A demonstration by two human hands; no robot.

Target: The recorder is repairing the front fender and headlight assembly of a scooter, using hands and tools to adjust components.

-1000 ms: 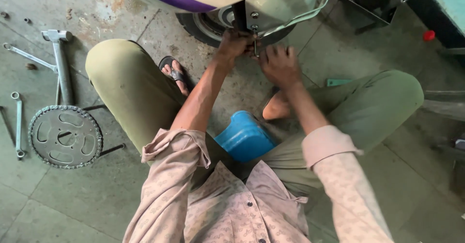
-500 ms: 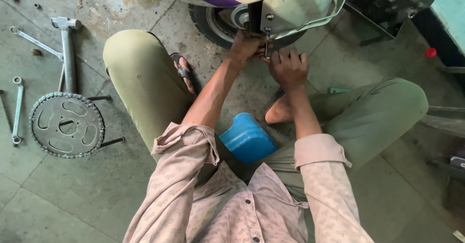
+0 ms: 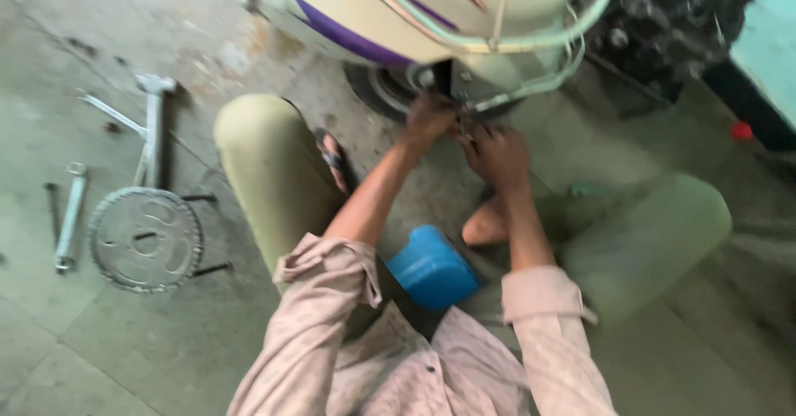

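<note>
A: Head cam, both hands up at the scooter's wheel point(image 3: 390, 93), prob bc the part sits low under the body. Left hand point(image 3: 429, 120) curled on sth by the hub, right hand point(image 3: 497, 155) pinching close beside it.

B: What's being held tho?

A: Can't tell, too blurry, fingers cover it. Sprocket point(image 3: 146, 239) + wrench point(image 3: 70, 215) lie well left of the wheel, parked in reach imo.

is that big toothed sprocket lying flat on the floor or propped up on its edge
Lying flat. The sprocket shows its full round face and centre cutouts to the camera, resting on the floor beside a wrench.
</note>
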